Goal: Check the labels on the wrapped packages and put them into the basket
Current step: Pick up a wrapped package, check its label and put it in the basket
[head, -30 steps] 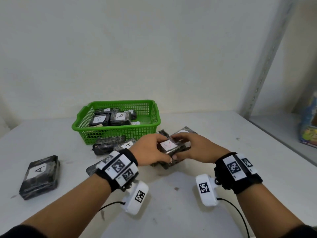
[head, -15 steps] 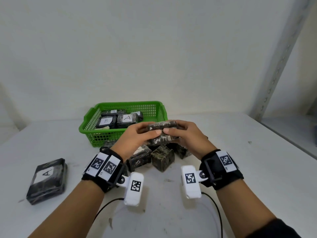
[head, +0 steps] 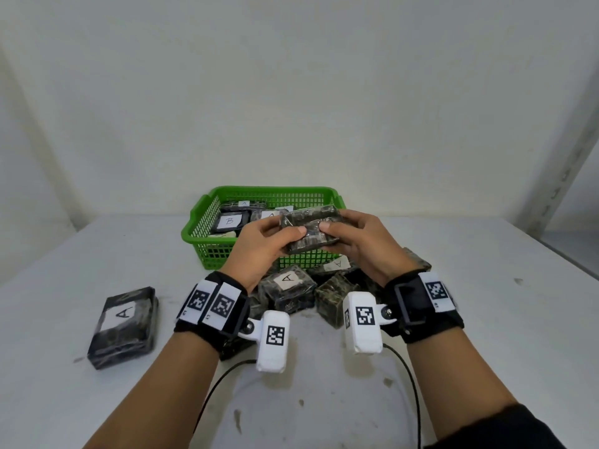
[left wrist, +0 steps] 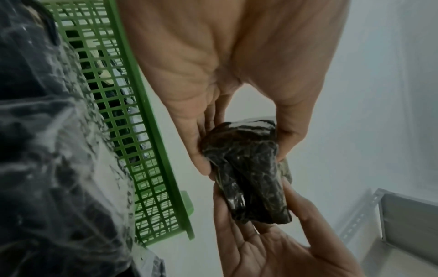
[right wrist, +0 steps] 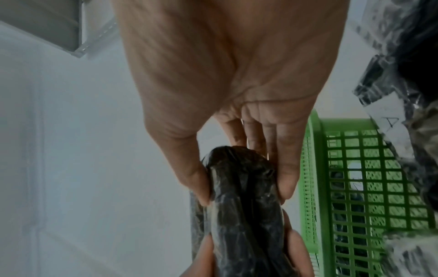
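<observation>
A lone package [head: 124,325] with an A label lay flat on the white table [head: 486,319], well to the left of the green basket [head: 207,228]. Inside the basket sat more wrapped packages, and one [head: 230,221] showed a B label. The left hand [head: 262,247] and the right hand [head: 363,244] both gripped one dark wrapped package [head: 309,229], each with thumb and fingers pinched on one end. It was held in the air, just in front of the basket's near wall, and no label showed on it. Below the hands, right in front of the basket, a pile of packages [head: 291,286] lay on the table, some with A labels.
</observation>
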